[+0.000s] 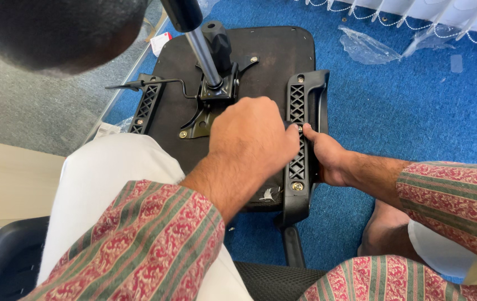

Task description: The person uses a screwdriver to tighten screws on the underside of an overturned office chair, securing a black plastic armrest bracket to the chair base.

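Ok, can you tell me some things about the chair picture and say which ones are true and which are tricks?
1. The chair seat is lying upside down on a blue carpet. True.
2. The left hand is resting flat on the carpet. False: it is on the underside of the seat, fingers at the right-hand armrest bracket.
3. The right hand is at that same bracket, thumb on top. True.
4. A shiny metal post sticks up from the middle of the seat. True.
5. Both sleeves are plain white. False: the sleeves are striped red and green.
6. A red ball lies on the carpet. False: a crumpled clear plastic bag lies there.
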